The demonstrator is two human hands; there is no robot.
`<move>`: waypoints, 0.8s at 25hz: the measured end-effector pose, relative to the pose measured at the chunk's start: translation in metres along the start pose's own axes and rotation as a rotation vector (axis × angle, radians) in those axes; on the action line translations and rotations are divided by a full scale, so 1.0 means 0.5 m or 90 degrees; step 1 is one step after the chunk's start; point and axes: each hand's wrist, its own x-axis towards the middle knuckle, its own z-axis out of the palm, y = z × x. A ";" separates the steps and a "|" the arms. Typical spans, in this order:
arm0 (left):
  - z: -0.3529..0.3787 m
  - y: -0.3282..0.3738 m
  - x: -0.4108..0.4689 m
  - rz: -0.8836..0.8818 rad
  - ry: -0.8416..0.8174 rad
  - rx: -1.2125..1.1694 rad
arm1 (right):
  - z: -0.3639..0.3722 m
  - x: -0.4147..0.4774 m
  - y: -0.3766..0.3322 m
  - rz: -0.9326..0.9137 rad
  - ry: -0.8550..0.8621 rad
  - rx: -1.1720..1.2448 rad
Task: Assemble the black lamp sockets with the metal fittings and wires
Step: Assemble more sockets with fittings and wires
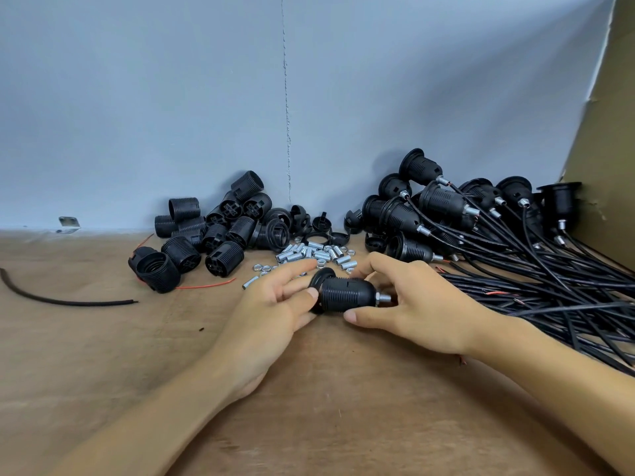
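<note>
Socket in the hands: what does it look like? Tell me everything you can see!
The socket is black, looks like plastic, and lies on its side over the table. Its body is ribbed, with a wide flange at the left end and a rounded cap at the right. A silvery metal fitting with a nut sticks out of the cap. The left hand pinches the flange end; the right hand curls round the cap end, thumb underneath. Any wire is hidden.
</note>
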 end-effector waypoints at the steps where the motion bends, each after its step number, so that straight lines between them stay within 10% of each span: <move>1: 0.004 -0.001 -0.002 -0.003 -0.002 0.001 | 0.003 -0.001 0.000 -0.012 0.024 -0.027; 20: 0.017 -0.021 -0.005 0.127 0.030 0.130 | 0.042 0.002 -0.005 -0.041 0.059 -0.058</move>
